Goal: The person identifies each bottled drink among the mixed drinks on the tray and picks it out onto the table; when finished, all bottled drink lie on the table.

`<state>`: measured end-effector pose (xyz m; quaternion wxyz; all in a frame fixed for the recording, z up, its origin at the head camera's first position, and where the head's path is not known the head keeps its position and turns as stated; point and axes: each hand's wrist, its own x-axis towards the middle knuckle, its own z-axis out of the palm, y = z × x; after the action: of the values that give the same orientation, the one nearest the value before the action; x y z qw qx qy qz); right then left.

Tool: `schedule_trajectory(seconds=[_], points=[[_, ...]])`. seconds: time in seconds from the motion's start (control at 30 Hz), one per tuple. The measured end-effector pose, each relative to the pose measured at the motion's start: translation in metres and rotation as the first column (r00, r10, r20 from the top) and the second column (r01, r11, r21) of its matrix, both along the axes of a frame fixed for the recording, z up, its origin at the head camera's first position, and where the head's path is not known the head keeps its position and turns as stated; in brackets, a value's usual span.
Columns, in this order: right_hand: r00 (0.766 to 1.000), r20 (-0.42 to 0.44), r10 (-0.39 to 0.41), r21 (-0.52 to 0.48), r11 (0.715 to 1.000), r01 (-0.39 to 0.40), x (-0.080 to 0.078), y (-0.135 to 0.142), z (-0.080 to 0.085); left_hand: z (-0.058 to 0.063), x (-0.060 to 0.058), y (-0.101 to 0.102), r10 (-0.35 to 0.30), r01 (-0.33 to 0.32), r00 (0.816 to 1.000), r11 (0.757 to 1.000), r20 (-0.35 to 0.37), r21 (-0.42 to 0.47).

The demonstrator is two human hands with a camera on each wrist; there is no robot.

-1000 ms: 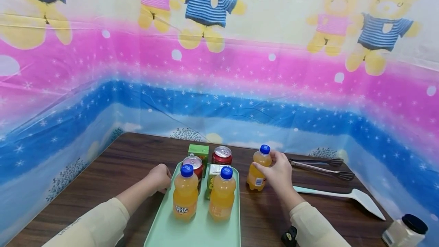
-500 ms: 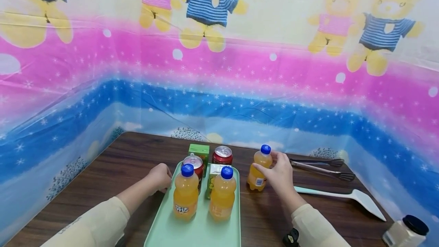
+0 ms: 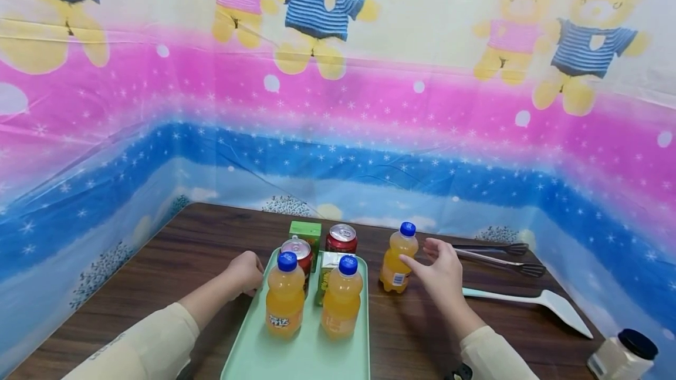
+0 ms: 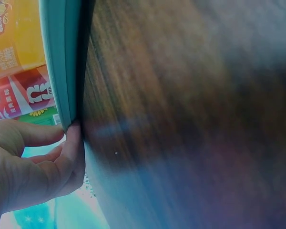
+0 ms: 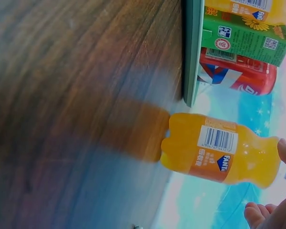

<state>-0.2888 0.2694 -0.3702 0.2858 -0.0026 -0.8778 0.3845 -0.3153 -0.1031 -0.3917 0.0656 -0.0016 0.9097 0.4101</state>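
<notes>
My left hand (image 3: 245, 273) pinches the rim of a pale green tray (image 3: 296, 362) at its left side; the left wrist view shows thumb and fingertips meeting at the tray's edge (image 4: 59, 62). To the tray's right, an orange soda bottle (image 3: 398, 263) with a blue cap stands upright on the table. Beside it my right hand (image 3: 440, 271) is spread, fingers away from the bottle and thumb tip right at its side. Two more orange soda bottles, the left one (image 3: 285, 304) and the right one (image 3: 341, 304), stand on the tray.
Behind the tray's bottles are a red can (image 3: 302, 254), a green drink carton (image 3: 323, 277), another red can (image 3: 342, 240) and a taller green carton (image 3: 308, 233). Metal tongs (image 3: 502, 257), a pale spatula (image 3: 560, 309) and a black-lidded jar (image 3: 623, 356) lie or stand at right.
My right hand has let go of the orange soda bottle and drawn off slightly to the right, fingers spreading. The bottle stays in place. The left hand and tray have not moved.
</notes>
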Motion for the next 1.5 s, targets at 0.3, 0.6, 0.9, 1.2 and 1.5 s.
schedule_trajectory(seconds=[0.3,0.6,0.9,1.2,1.5], points=[[1.0,0.012,0.008,-0.046,0.999,-0.007,0.012,0.003,0.003,-0.001,0.0,-0.001,-0.003,0.003,1.0,1.0,-0.008,-0.005],[0.999,0.048,0.016,-0.077,0.997,-0.012,0.026,-0.002,0.006,-0.001,0.0,-0.001,-0.003,0.003,1.0,1.0,-0.012,-0.01],[0.998,0.028,0.063,-0.128,0.99,-0.059,0.037,-0.013,0.002,0.0,0.002,-0.001,-0.003,0.003,1.0,1.0,-0.016,-0.011],[0.994,-0.012,0.107,-0.165,0.98,-0.108,0.045,-0.024,0.006,0.001,0.003,0.0,0.003,-0.003,1.0,1.0,-0.015,-0.006],[0.972,-0.062,0.224,-0.244,0.941,-0.233,0.055,-0.038,0.01,0.002,0.005,0.0,0.008,-0.008,1.0,1.0,-0.018,-0.002]])
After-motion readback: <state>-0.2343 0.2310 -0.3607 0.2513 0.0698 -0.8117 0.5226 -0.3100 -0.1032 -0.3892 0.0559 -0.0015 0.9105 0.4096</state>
